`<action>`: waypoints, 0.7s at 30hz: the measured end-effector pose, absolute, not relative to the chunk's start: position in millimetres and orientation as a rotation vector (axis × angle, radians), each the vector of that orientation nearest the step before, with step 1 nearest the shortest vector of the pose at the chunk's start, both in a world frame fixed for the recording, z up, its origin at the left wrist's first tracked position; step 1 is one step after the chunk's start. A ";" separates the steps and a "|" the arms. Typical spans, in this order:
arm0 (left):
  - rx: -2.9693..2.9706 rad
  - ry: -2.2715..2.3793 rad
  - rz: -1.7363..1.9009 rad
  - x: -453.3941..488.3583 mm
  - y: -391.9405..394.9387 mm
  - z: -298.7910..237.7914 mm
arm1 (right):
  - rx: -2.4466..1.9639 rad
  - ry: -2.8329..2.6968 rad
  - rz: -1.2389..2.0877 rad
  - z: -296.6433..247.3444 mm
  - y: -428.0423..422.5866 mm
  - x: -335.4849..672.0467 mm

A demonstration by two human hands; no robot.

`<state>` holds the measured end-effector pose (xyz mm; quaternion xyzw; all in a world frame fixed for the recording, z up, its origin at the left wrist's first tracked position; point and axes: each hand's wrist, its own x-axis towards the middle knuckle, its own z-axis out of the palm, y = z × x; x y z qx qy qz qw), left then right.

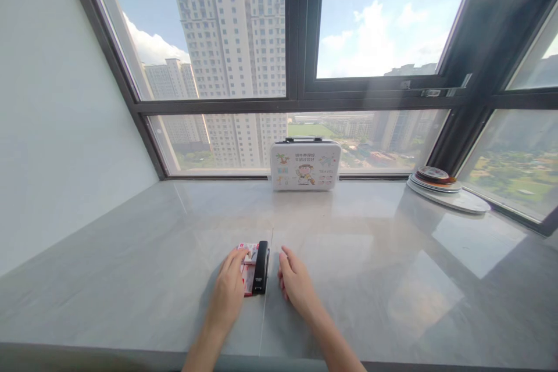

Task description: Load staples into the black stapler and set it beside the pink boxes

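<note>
A black stapler (261, 267) lies on a grey stone windowsill counter (131, 267), resting partly on a small red and white box (248, 261) beside it. My left hand (228, 293) lies flat with its fingertips on the box, just left of the stapler, fingers stretched out. My right hand (295, 283) rests on the counter a little to the right of the stapler, not touching it, fingers loosely curled downward and holding nothing.
A white tin case (305, 164) with cartoon pictures and a handle stands upright against the window at the back. A stack of round plates (440, 183) sits at the back right. A white wall (52, 128) bounds the left side; the counter's front edge is near me.
</note>
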<state>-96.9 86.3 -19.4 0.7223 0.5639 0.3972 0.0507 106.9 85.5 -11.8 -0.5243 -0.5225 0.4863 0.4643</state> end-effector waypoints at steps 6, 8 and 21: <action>2.281 1.621 1.475 -38.3 49.1 18.4 | -1.383 -1.288 0.882 -17.3 69.4 186.7; 2.434 1.398 1.218 -0.9 41.7 23.9 | -1.434 -1.419 0.692 -15.1 62.7 207.5; 2.593 1.650 0.611 58.3 62.6 -24.6 | -2.004 -2.045 0.111 -10.7 30.4 224.5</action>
